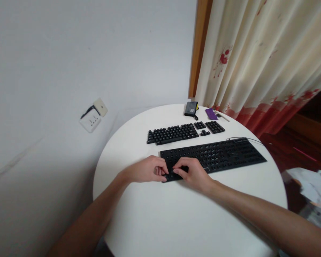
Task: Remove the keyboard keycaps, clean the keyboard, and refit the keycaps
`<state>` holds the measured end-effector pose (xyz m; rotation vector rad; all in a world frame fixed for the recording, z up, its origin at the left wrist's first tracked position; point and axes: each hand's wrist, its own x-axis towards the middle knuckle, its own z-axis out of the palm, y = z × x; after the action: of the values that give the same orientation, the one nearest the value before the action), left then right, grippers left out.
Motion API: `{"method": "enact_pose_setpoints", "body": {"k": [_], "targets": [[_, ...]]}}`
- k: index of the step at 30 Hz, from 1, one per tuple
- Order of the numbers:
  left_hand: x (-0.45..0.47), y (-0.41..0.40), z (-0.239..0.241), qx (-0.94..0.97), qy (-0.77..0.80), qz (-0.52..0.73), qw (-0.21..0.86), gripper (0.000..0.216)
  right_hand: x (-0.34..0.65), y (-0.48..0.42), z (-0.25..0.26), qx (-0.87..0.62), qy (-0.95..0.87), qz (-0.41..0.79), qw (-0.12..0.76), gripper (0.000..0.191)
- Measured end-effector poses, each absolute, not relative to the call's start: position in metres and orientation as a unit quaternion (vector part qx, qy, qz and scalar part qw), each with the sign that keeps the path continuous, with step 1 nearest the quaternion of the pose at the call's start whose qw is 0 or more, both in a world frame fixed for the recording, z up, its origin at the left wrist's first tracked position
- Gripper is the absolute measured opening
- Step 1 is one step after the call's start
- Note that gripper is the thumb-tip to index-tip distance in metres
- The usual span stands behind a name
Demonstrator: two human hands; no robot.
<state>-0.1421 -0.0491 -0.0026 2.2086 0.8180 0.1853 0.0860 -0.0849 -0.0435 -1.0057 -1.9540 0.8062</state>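
Observation:
A black keyboard base (224, 155) lies on the white round table, its keycaps mostly off and its bare key sockets showing. My left hand (149, 169) is closed, thumb and forefinger together at the base's near left corner. Just to its right, my right hand (193, 174) is also closed in a pinch over the left end of the base. Whatever either pinch holds is too small or hidden to make out. Behind the base, loose black keycaps (173, 134) are laid out in keyboard order, with a number-pad block of keycaps (215, 126) at the right.
The round table (139, 214) stands against a white wall with a socket (91, 120). At its back are a dark wallet-like pouch (190, 109), a purple item (211, 114) and a thin pale stick (222, 115). A cable (247, 138) trails right; a curtain (243, 64) hangs behind.

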Motion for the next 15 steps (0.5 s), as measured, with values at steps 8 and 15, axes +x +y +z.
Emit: {"method": "enact_pose_setpoints", "body": {"k": [8, 15], "targets": [[-0.143, -0.048, -0.006, 0.869, 0.309, 0.079, 0.378, 0.016, 0.085, -0.089, -0.045, -0.350, -0.855, 0.205, 0.323, 0.004], [-0.142, -0.048, -0.005, 0.872, 0.313, 0.075, 0.368, 0.014, 0.086, -0.090, -0.033, -0.303, -0.912, 0.114, 0.251, 0.010]]}}
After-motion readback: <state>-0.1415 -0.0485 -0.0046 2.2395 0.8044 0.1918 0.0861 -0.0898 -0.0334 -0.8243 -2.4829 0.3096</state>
